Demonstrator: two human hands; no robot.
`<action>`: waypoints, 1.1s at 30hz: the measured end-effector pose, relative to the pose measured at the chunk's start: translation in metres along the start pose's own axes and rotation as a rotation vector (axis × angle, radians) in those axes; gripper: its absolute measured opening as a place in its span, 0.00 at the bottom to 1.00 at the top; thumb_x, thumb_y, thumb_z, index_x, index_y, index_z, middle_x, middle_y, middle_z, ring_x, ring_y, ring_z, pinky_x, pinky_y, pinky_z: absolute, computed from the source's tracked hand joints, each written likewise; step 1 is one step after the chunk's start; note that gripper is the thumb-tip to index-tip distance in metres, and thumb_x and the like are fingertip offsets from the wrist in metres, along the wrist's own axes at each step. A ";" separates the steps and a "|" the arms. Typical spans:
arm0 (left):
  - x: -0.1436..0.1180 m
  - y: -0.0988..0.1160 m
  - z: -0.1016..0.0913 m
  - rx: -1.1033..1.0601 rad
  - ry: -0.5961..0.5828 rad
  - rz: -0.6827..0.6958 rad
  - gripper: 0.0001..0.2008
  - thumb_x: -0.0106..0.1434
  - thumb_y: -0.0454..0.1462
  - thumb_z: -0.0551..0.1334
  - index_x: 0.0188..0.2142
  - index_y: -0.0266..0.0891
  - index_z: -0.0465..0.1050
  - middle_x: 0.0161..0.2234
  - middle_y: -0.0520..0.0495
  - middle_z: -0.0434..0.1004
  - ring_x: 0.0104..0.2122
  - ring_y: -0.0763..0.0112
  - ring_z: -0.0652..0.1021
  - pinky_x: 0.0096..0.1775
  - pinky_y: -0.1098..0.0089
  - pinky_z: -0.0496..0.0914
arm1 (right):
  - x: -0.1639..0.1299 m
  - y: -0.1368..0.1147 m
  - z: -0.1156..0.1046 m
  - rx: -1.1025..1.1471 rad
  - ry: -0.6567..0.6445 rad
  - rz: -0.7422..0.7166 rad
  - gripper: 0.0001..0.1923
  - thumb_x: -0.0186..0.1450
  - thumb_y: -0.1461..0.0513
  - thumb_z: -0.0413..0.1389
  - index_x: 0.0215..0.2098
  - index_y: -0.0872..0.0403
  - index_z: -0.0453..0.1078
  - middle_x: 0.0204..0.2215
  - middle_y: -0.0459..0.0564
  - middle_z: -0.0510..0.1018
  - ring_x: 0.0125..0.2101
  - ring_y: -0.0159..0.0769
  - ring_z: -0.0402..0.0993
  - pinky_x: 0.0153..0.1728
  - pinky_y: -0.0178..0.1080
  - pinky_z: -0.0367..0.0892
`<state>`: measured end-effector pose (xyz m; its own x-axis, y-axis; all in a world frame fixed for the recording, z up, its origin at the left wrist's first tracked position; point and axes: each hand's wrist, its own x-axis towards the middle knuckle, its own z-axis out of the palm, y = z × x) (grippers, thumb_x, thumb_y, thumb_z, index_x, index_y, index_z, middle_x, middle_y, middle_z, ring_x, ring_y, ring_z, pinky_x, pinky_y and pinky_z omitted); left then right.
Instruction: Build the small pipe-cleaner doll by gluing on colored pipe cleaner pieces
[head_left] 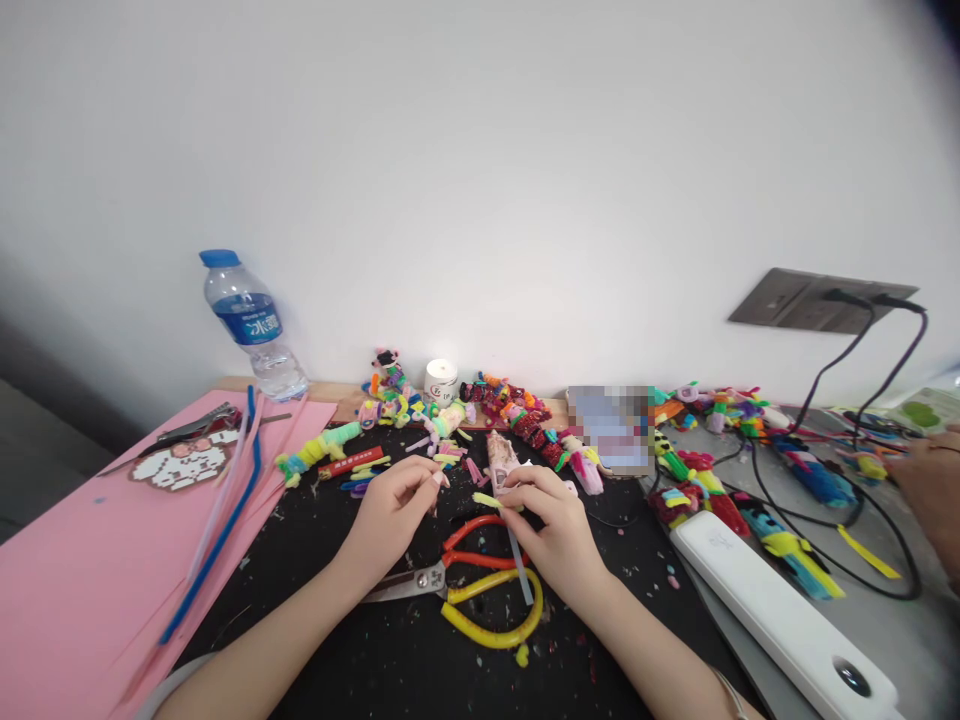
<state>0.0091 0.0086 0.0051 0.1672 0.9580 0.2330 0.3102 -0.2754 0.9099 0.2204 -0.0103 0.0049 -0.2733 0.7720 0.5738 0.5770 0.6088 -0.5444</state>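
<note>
The only container in view was a clear water bottle (251, 325) with a blue cap and blue label, standing at about ten o'clock against the wall; water filled only its lower part. Just right of it along the wall, at twelve o'clock, sat a small white tub (441, 379), its contents not visible.

The right hand (551, 520) pinched a short yellow-green pipe-cleaner piece (486, 499) between thumb and fingertips, the fuzzy stub pointing toward nine o'clock. It hovered over the black mat (360, 650) near the middle of the desk, just above the scissors. The left hand (394, 510), at nine o'clock from the piece, had its fingers curled together with the tips drawn close, near the stub but apart from it; whether it held anything could not be told.

At six o'clock from the hands lay two pairs of scissors, one red-handled (480, 545), one yellow-handled (491, 610). Pink paper sheets (67, 590) covered the eight o'clock side, and a white power strip (780, 610) lay at four o'clock. Another person's hand (930, 480) rested at three o'clock.
</note>
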 end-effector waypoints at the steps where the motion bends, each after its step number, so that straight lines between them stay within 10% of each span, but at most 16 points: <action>1: 0.000 0.000 0.001 0.000 -0.014 -0.001 0.17 0.64 0.39 0.55 0.20 0.37 0.70 0.34 0.45 0.73 0.28 0.69 0.73 0.32 0.71 0.68 | 0.000 0.000 0.000 -0.001 -0.002 -0.004 0.07 0.61 0.69 0.56 0.30 0.52 0.73 0.35 0.51 0.75 0.38 0.37 0.74 0.40 0.40 0.71; 8: -0.001 -0.008 0.005 0.033 -0.084 0.023 0.12 0.62 0.35 0.55 0.42 0.40 0.76 0.49 0.43 0.72 0.34 0.68 0.76 0.31 0.70 0.72 | -0.002 0.002 0.002 -0.004 -0.012 -0.013 0.07 0.60 0.70 0.57 0.31 0.52 0.74 0.37 0.52 0.74 0.37 0.37 0.73 0.39 0.40 0.70; 19: -0.003 -0.003 0.003 0.167 -0.083 0.069 0.14 0.62 0.36 0.59 0.20 0.36 0.67 0.36 0.47 0.75 0.29 0.72 0.74 0.27 0.74 0.66 | -0.001 0.002 0.000 -0.010 -0.012 -0.009 0.07 0.60 0.70 0.57 0.30 0.52 0.74 0.36 0.51 0.74 0.37 0.38 0.73 0.39 0.40 0.70; 26: -0.002 -0.007 0.003 0.104 -0.093 0.000 0.11 0.64 0.33 0.52 0.43 0.38 0.70 0.39 0.47 0.75 0.28 0.73 0.75 0.32 0.72 0.69 | -0.001 0.002 0.001 -0.009 -0.013 -0.008 0.07 0.60 0.70 0.57 0.30 0.53 0.73 0.37 0.52 0.74 0.38 0.38 0.73 0.40 0.40 0.69; 33: -0.004 -0.005 -0.001 0.264 -0.115 0.048 0.08 0.54 0.29 0.50 0.21 0.38 0.60 0.20 0.54 0.62 0.22 0.74 0.65 0.26 0.74 0.58 | -0.001 0.002 0.001 -0.001 -0.013 -0.003 0.08 0.60 0.71 0.57 0.31 0.53 0.74 0.37 0.52 0.74 0.38 0.38 0.73 0.40 0.40 0.69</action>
<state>0.0055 0.0063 0.0001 0.2874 0.9324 0.2193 0.5301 -0.3456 0.7743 0.2216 -0.0094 0.0027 -0.2854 0.7725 0.5673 0.5773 0.6110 -0.5417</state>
